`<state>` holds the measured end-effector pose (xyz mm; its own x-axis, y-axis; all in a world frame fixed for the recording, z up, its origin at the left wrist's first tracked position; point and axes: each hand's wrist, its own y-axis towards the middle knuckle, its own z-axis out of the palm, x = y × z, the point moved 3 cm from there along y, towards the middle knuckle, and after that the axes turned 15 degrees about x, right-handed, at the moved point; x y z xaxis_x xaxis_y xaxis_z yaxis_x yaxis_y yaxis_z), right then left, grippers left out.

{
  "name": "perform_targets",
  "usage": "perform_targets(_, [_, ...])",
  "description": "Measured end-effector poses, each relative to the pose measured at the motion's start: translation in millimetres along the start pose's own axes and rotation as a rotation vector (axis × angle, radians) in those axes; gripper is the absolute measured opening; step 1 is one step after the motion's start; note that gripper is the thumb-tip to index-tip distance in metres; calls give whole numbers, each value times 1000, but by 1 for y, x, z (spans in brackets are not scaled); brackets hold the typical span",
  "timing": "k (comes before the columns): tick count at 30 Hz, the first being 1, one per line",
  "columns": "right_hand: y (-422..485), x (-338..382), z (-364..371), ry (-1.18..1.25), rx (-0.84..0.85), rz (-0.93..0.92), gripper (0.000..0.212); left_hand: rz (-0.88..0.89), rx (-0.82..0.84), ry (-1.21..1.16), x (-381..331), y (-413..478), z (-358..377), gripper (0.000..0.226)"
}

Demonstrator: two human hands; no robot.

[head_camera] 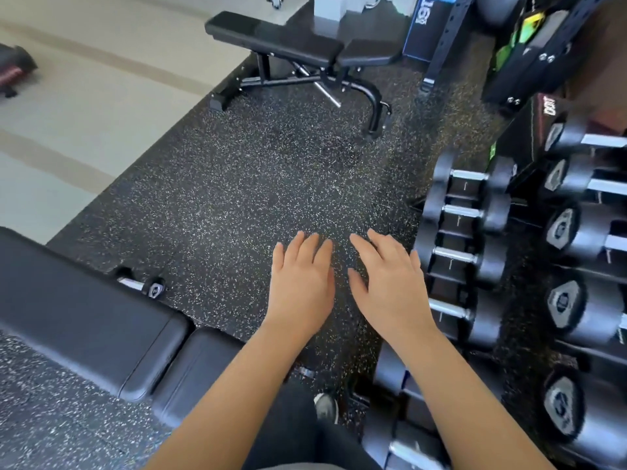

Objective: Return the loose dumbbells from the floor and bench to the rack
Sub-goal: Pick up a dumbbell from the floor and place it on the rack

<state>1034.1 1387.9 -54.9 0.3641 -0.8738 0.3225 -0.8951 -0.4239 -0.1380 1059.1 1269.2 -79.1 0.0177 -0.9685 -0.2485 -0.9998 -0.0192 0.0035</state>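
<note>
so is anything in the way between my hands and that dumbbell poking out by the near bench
Nothing visible blocks it. Both the left hand and right hand hover open over bare rubber floor, and the dumbbell lies on the floor to their left, partly hidden behind the near bench.

Legible markings: few.
- Blue box (428, 25), top of view: large white "61" printed sideways, smaller lettering unreadable.
- Black panel (543, 130) above the rack: white digits, apparently "100", blurred.
- Dumbbell end caps (561, 228): embossed numbers, too blurred to read.
</note>
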Motion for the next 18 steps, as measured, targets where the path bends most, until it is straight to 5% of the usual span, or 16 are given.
perform_targets(18, [171,-20,-11,-13,54,-48,47,-133,43,-60,61,144,14,44])
